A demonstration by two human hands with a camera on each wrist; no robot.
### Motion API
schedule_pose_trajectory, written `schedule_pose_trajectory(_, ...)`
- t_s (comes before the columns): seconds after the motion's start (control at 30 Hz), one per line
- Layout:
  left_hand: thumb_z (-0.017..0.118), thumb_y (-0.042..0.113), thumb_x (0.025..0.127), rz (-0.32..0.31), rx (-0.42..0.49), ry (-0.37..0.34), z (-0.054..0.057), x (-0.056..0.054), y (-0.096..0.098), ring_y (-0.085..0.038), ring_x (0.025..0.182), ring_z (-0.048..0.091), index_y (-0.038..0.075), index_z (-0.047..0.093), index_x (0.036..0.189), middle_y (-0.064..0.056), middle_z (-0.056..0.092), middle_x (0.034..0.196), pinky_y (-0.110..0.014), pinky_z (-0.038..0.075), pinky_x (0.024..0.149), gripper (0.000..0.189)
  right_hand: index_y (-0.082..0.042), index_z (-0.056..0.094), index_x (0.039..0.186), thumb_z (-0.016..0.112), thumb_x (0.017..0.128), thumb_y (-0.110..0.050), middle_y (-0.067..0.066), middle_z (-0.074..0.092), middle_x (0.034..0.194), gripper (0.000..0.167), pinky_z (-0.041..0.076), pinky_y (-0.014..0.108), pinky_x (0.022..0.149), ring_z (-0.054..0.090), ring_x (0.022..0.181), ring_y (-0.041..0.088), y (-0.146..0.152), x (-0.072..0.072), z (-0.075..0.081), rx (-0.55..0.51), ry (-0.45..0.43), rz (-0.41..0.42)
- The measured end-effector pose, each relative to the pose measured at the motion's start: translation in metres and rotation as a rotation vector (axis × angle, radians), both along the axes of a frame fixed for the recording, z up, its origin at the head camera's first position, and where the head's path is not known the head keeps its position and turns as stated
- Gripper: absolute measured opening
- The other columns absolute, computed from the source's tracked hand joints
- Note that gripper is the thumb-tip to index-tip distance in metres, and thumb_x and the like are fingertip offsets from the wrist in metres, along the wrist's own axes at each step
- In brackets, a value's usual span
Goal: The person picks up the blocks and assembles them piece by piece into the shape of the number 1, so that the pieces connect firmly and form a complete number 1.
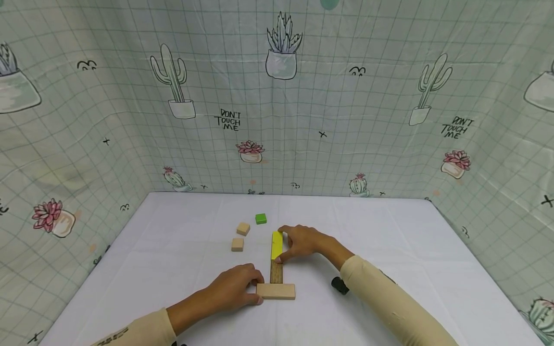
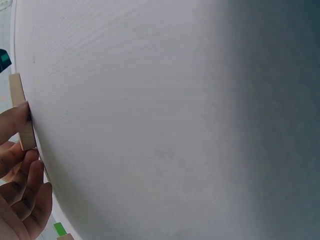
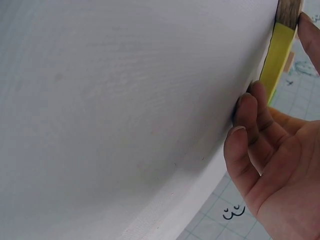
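Note:
A pale wooden block point(image 1: 281, 291) lies crosswise on the table, its left end between the thumb and fingers of my left hand point(image 1: 235, 288). In the left wrist view, the thumb of that hand presses on the same block point(image 2: 16, 90). Above the pale block, a dark brown wooden block point(image 1: 276, 273) runs lengthwise. A yellow block point(image 1: 277, 246) continues that line, end to end with the brown one. My right hand point(image 1: 303, 241) holds the yellow block from the right, index finger at its far end and thumb near the brown block. The right wrist view shows the yellow block point(image 3: 276, 60) beside the curled fingers.
Two small pale wooden blocks point(image 1: 237, 244) and a small green block point(image 1: 261, 219) lie left of and beyond the yellow one. A black cylindrical object point(image 1: 339, 286) rests by the right sleeve point(image 1: 381, 298). Behind the white table point(image 1: 368, 221) hangs a cactus-print cloth point(image 1: 320, 105).

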State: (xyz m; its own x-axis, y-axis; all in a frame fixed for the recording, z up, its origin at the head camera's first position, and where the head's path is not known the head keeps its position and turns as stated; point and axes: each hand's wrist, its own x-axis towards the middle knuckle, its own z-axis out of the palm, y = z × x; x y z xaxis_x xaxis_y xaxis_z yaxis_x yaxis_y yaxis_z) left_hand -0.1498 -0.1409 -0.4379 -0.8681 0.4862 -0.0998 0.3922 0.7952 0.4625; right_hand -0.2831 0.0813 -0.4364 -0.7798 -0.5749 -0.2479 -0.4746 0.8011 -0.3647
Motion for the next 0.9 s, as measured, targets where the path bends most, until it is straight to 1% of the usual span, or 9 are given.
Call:
schedule_pose_trajectory(0.23, 0.085, 0.032, 0.08, -0.002, 0.007, 0.004, 0.0011, 0.0006, -0.0002, -0.004, 0.08, 0.052, 0.016, 0.072, 0.102, 0.011, 0.059, 0.089, -0.026, 0.047, 0.072, 0.03, -0.016, 0.048, 0.147, 0.082, 0.074, -0.059, -0.002, 0.059, 0.083, 0.092, 0.043, 0.031, 0.065, 0.053, 0.076, 0.014, 0.0, -0.0003, -0.0014, 0.001, 0.002, 0.0)
schedule_pose_trajectory(0.47, 0.085, 0.032, 0.08, -0.003, 0.008, 0.0, 0.0009, 0.0002, -0.0004, -0.003, 0.08, 0.051, 0.017, 0.072, 0.102, 0.011, 0.058, 0.088, -0.026, 0.046, 0.071, 0.029, -0.018, 0.047, 0.147, 0.081, 0.073, -0.061, -0.002, 0.059, 0.087, 0.092, 0.044, 0.032, 0.068, 0.053, 0.079, 0.015, 0.0002, 0.0004, -0.0009, 0.011, 0.008, -0.009)
schedule_pose_trajectory(0.73, 0.085, 0.031, 0.08, 0.002, 0.001, -0.005, 0.0027, 0.0008, 0.0006, -0.004, 0.079, 0.051, 0.016, 0.072, 0.102, 0.011, 0.059, 0.088, -0.026, 0.047, 0.072, 0.03, -0.018, 0.047, 0.147, 0.082, 0.073, -0.061, -0.002, 0.059, 0.087, 0.093, 0.044, 0.033, 0.069, 0.054, 0.08, 0.015, 0.0004, 0.0003, -0.0015, -0.004, -0.001, -0.012)
schedule_pose_trajectory(0.9, 0.085, 0.031, 0.08, 0.001, 0.009, -0.002, 0.0019, 0.0007, -0.0004, -0.004, 0.08, 0.051, 0.016, 0.072, 0.102, 0.011, 0.059, 0.088, -0.026, 0.046, 0.071, 0.03, -0.017, 0.048, 0.147, 0.082, 0.073, -0.06, -0.002, 0.059, 0.088, 0.092, 0.044, 0.033, 0.069, 0.053, 0.08, 0.015, 0.0012, 0.0001, -0.0014, -0.02, -0.001, 0.0)
